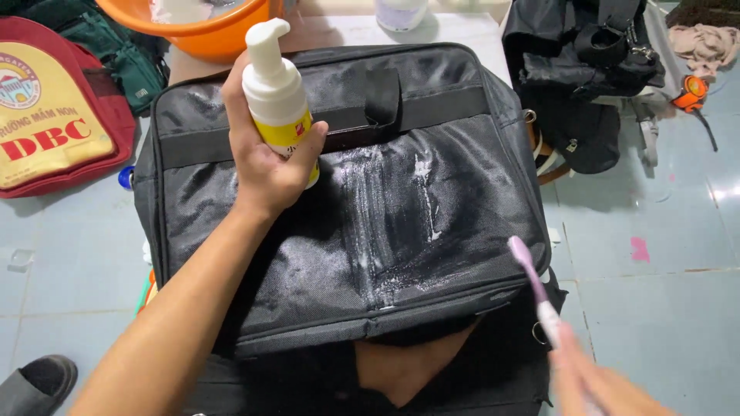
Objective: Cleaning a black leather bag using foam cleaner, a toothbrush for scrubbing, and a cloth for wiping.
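A black fabric bag [432,192] lies flat in front of me, its front panel streaked with white foam [385,223]. My left hand [266,158] grips a white foam pump bottle [276,88] with a yellow label, held upright over the bag's upper left part. My right hand [597,381], blurred at the lower right, holds a pink and white toothbrush [532,285] whose head sits at the bag's right edge.
An orange basin [193,27] stands behind the bag. A red and yellow backpack [54,108] lies at the left, another black bag [582,69] at the upper right. A dark shoe [35,381] is at the lower left. The floor is pale tile [663,254].
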